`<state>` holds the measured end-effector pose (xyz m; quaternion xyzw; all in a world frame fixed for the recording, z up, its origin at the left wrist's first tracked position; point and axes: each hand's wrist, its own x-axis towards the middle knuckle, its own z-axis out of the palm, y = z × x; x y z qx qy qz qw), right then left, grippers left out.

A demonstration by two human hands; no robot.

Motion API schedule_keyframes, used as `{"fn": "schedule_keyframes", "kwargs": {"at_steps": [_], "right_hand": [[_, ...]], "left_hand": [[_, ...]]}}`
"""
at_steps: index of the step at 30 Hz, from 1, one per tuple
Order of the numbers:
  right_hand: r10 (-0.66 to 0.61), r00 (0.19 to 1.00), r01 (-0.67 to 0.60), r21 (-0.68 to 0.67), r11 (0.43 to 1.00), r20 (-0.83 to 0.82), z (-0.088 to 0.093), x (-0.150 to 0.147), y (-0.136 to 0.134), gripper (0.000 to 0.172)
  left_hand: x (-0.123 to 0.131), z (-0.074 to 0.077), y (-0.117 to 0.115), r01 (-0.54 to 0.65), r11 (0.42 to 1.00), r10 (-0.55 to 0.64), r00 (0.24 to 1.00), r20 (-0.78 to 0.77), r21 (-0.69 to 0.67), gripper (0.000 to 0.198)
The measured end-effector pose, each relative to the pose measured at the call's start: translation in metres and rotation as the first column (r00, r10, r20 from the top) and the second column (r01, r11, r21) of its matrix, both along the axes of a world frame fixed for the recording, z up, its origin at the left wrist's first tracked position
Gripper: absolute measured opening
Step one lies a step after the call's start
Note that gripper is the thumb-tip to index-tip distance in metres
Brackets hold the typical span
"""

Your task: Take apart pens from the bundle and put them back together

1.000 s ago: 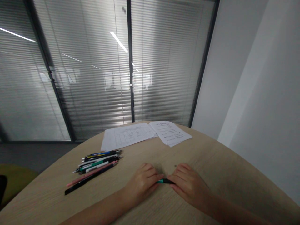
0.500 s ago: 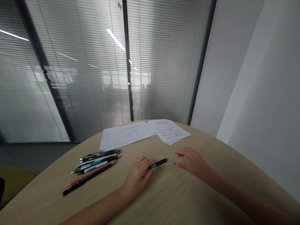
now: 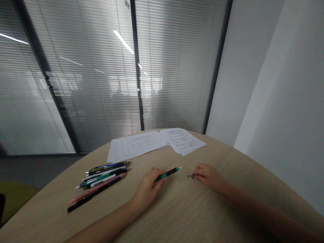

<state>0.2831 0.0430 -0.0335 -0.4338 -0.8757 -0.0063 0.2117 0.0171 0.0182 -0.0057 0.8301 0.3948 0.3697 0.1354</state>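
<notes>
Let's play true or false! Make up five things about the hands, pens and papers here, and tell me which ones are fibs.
1. The left hand holds a green and black pen. True.
2. The right hand grips that pen too. False: it seems to pinch a tiny dark piece, too small to name.
3. The pen pile lies to the left of the left hand. True.
4. Every pen in the pile is pink. False: black, white and green show there too.
5. The papers lie on the table, farther away than both hands. True.
</notes>
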Motion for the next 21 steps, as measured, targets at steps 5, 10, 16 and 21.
{"fn": "schedule_keyframes", "kwargs": {"at_steps": [5,10,16,21], "right_hand": [[-0.032,0.999,0.034,0.044,0.998,-0.042,-0.008,0.001,0.003,0.012],[-0.127,0.984,0.155,0.241,0.958,-0.128,0.004,0.001,-0.001,0.014],[-0.002,1.0,0.006,0.515,0.857,-0.008,0.039,-0.018,-0.028,0.021],[0.028,0.995,-0.077,0.585,0.807,0.093,0.044,-0.031,-0.039,0.023]], "left_hand": [[-0.001,-0.002,0.0,0.042,0.997,-0.039,0.998,-0.05,0.065,0.016],[-0.002,-0.006,0.004,0.001,0.995,0.01,0.994,-0.106,0.105,0.015],[-0.002,-0.007,0.004,-0.014,0.994,0.031,0.988,-0.154,0.108,0.018],[-0.001,-0.005,0.003,0.019,0.995,-0.001,0.982,-0.187,0.098,0.014]]}}
